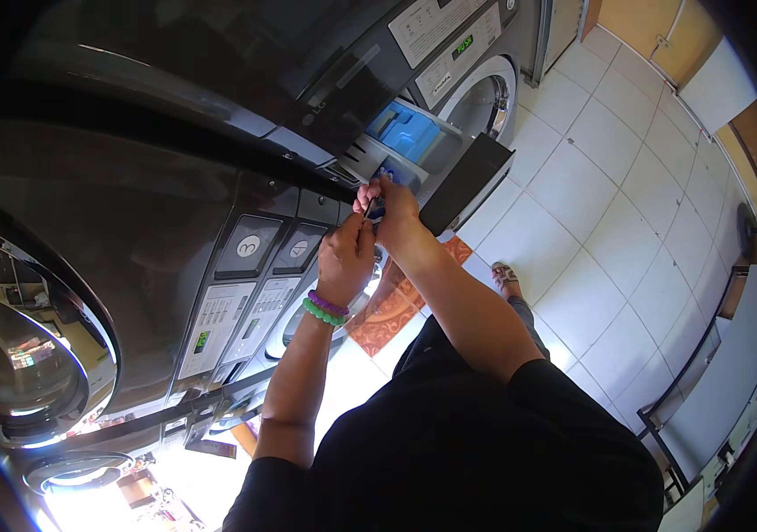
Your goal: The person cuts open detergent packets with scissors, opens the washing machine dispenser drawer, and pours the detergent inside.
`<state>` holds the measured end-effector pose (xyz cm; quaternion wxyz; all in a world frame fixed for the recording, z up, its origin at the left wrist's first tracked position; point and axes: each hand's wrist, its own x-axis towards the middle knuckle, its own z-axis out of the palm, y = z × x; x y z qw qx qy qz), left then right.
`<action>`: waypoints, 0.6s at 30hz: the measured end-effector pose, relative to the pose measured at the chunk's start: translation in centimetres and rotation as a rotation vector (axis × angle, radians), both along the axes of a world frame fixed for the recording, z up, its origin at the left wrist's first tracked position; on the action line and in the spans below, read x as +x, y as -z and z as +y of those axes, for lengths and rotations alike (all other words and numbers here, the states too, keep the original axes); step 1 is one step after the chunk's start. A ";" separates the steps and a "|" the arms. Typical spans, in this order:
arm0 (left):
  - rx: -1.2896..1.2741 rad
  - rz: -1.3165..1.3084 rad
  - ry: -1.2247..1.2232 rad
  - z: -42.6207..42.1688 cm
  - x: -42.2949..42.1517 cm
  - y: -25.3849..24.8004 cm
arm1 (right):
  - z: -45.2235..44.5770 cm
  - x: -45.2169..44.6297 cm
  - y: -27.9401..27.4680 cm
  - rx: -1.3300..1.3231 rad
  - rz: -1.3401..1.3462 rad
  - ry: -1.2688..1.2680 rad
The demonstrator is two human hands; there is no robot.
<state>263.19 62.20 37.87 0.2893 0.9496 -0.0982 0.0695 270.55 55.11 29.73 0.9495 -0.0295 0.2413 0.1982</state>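
We hold both hands close together near the upper middle of the frame, just beside an open drawer [433,166] in a dark machine [356,66]. Our left hand [347,257] comes up from the lower left, its fingers drawn narrow in a pinch on a small blue item [377,209]. Our right hand [394,208] comes from the right side, its fingers curled narrow around the same item. The item sits between our hands, mostly covered by our fingers, so we cannot tell its full shape.

Above our hands in the frame, a bright blue insert [403,131] fills part of the drawer, and the drawer's dark front [469,184] slants to the right of our right hand. Beyond the drawer is a round door [482,99], with a green lit display [463,46] above and to its left.

On our left wrist we wear a purple bracelet [327,303] and a green beaded bracelet [323,311], touching or nearly so. To the left of our left hand, two labels read 3 [248,246] and 4 [298,249], and a larger round door [37,346] shows at the left edge. Orange patterned tiles [383,329] lie below our hands in the frame, and pale floor tiles [587,191] spread across the right, where our sandaled foot [506,275] shows.
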 end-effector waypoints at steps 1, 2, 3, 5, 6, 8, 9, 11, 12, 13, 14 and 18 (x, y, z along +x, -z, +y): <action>0.013 0.014 -0.010 0.0 0.0 -0.3 | -0.2 -0.1 -0.4 0.004 0.027 0.002; 0.025 0.029 -0.018 0.0 0.0 -0.4 | -0.3 -0.3 -0.9 0.008 0.054 0.006; 0.040 -0.006 -0.024 0.0 0.0 -0.4 | -0.4 -0.6 -1.4 0.011 0.081 0.007; 0.072 -0.081 -0.039 0.1 0.3 -0.3 | 0.2 -0.7 -1.0 -0.009 0.049 0.021; 0.067 -0.101 -0.065 -0.1 0.5 -0.2 | 0.5 -0.7 -0.8 -0.017 0.031 0.027; 0.056 -0.138 -0.119 -0.5 0.7 0.0 | 0.6 -1.1 -0.6 0.059 -0.035 0.026; 0.061 -0.150 -0.120 -0.5 0.8 0.0 | 0.6 -1.4 -0.5 0.097 -0.067 0.025; 0.070 -0.176 -0.121 -0.6 1.2 -0.3 | -0.7 -2.3 -1.9 0.174 -0.113 -0.107; 0.082 -0.207 -0.120 -0.6 1.5 -0.5 | -1.6 -2.8 -2.7 0.210 -0.137 -0.173; 0.093 -0.238 -0.121 -0.6 1.6 -0.8 | -2.3 -3.6 -2.9 0.140 -0.178 -0.241; 0.104 -0.268 -0.124 -0.5 1.7 -1.0 | -3.0 -4.5 -3.0 0.070 -0.220 -0.312; 0.187 -0.187 -0.095 0.9 1.4 1.2 | -8.0 -8.5 -4.6 -0.409 -0.488 -0.445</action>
